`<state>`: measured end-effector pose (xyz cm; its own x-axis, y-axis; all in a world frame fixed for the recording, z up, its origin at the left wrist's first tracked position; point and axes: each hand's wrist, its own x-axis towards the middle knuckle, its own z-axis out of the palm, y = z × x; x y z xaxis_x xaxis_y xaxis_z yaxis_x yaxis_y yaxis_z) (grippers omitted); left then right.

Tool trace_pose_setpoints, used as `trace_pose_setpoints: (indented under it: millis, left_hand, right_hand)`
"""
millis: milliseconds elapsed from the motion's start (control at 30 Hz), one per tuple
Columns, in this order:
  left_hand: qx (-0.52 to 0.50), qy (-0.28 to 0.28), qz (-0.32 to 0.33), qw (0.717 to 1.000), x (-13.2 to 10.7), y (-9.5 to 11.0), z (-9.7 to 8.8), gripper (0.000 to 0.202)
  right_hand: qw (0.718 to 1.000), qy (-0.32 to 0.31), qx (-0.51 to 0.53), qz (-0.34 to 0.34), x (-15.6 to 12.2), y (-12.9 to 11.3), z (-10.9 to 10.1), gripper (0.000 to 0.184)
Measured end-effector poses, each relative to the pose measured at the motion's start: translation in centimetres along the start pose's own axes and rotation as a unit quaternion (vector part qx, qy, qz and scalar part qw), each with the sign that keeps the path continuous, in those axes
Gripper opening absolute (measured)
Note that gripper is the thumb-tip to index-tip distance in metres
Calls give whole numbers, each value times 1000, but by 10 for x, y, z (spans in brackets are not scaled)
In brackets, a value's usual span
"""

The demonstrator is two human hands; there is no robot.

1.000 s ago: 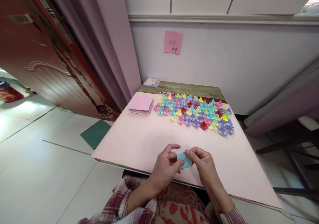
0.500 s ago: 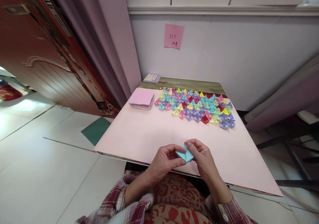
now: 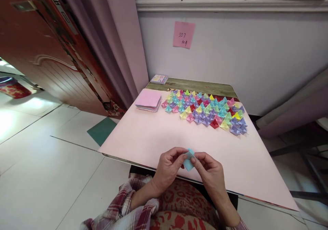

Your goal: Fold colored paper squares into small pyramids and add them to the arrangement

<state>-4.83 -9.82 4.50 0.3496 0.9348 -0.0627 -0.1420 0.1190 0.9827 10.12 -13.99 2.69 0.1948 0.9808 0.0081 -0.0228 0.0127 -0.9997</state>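
A small piece of light-blue origami paper, folded into a diamond shape, is held between my two hands just above the table's near edge. My left hand pinches its left side between thumb and fingers. On the opposite side, my right hand grips it, the thumb pressed on the front face. The fingertips behind the paper are partly hidden. Farther back on the table, rows of small folded paper pieces in many colours stand close together.
A stack of square paper, pink on top, lies at the table's back left. Behind it rests a small packet. A pink note is stuck on the wall. On the floor at left lies a green sheet; a dark metal frame stands at right.
The blue paper has been turned in my hands, so a flat face shows instead of the one with a centre crease. Both thumbs now press its front. The view has shifted slightly.
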Motion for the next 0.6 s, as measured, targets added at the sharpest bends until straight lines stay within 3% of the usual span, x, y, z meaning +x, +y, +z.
trace_pose_setpoints:
  millis: [100, 233, 333, 500, 600]
  left_hand:
    - [-21, 12, -4, 1000, 0, -2, 1, 41]
    - [-26, -2, -42, 999, 2, -1, 0, 35]
    - [-31, -7, -70, 997, 2, -1, -1, 33]
    - [-60, -6, -108, 992, 2, 0, 0, 40]
    - [-63, -1, -113, 992, 1, 3, 1, 43]
  right_hand:
    - [999, 46, -7, 3, -2, 0, 4, 21]
    - [997, 56, 23, 46, -2, -2, 6, 42]
    - [996, 53, 16, 65, -2, 0, 5, 43]
    - [993, 78, -89, 9, -6, 3, 2, 29]
    - [985, 98, -139, -37, -8, 3, 1, 29]
